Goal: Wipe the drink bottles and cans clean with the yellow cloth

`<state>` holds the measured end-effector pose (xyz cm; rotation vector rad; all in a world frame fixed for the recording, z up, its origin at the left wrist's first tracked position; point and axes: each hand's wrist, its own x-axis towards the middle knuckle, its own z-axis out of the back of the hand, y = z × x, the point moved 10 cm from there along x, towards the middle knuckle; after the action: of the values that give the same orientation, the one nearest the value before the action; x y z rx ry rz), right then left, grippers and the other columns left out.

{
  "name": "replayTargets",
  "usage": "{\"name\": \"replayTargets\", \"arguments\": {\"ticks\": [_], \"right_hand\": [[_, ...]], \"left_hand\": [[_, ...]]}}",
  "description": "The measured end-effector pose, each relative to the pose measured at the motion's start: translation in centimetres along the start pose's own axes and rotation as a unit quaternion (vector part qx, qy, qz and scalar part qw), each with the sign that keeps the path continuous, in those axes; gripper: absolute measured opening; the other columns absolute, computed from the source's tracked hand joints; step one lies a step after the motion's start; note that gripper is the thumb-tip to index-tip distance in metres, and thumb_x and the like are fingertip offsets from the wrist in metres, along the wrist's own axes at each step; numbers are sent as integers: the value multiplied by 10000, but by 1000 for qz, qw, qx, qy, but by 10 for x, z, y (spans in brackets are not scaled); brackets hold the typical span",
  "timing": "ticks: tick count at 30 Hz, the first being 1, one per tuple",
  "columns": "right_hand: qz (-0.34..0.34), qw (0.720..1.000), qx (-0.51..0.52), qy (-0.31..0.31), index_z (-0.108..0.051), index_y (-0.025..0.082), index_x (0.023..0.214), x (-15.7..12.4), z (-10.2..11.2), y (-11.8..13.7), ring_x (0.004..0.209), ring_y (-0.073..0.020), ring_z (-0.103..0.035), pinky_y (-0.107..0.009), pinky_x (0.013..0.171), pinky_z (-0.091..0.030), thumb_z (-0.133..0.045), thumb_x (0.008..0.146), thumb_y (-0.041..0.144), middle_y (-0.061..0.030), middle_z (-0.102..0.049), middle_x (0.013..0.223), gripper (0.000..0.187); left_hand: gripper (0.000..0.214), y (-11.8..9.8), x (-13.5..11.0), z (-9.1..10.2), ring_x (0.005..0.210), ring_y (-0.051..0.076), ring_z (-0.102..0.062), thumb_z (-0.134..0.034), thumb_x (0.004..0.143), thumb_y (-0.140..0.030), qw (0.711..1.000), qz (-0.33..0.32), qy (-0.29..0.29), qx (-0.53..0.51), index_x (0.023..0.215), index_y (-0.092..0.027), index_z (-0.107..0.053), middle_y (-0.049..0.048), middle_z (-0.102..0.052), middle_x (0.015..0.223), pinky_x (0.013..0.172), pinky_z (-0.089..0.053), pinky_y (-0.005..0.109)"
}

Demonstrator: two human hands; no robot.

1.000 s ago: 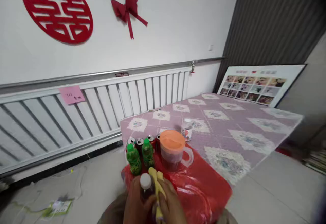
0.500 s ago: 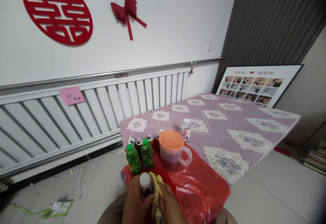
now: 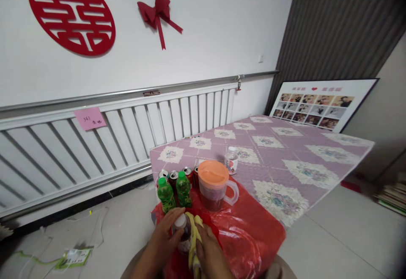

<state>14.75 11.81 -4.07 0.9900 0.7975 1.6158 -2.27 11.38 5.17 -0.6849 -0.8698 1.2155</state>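
A person's left hand (image 3: pixel 169 232) curls its thumb and fingers around the neck of a white-capped bottle (image 3: pixel 185 244), while the right hand (image 3: pixel 209 247) has its fingers clamped on a yellow cloth (image 3: pixel 194 238) against the bottle's side. The bottle is over red plastic (image 3: pixel 253 236), nearer the viewer than two green bottles (image 3: pixel 184 192) and an orange-lidded pitcher (image 3: pixel 213 190).

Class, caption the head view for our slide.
Left hand around a white-capped plastic bottle, right hand holding a yellow cloth, near an orange-lidded plastic jug.
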Motion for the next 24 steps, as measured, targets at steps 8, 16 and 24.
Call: {"name": "replayTargets", "arguments": {"ticks": [8,16,24], "right_hand": [[26,999,4,-27,-608,229,1419,-3,9,18,1412,-277,-507,-470,1162,-427,-443,1000,365,-131,-539,1531,471],[79,994,-71,-24,-560,261,1468,6,-4,40,1475,-290,-418,-488,1188,-393,-457,986,259,-110,-429,1615,492],[6,991,-124,42,-588,170,1447,-1,-18,0,1447,-305,-460,-448,1186,-407,-519,935,178,-159,-486,1571,516]], "left_hand": [[503,1,3,1,1278,317,-631,-570,810,-224,996,39,-71,34,1299,-175,-679,168,-682,1370,1132,-468,556],[488,8,9,8,1281,287,-623,-550,847,-233,994,62,-91,27,1325,-199,-638,129,-672,1394,1095,-495,506],[473,34,4,18,1265,297,-638,-581,860,-286,988,84,-133,-5,1323,-210,-638,121,-676,1390,1049,-528,476]]}}
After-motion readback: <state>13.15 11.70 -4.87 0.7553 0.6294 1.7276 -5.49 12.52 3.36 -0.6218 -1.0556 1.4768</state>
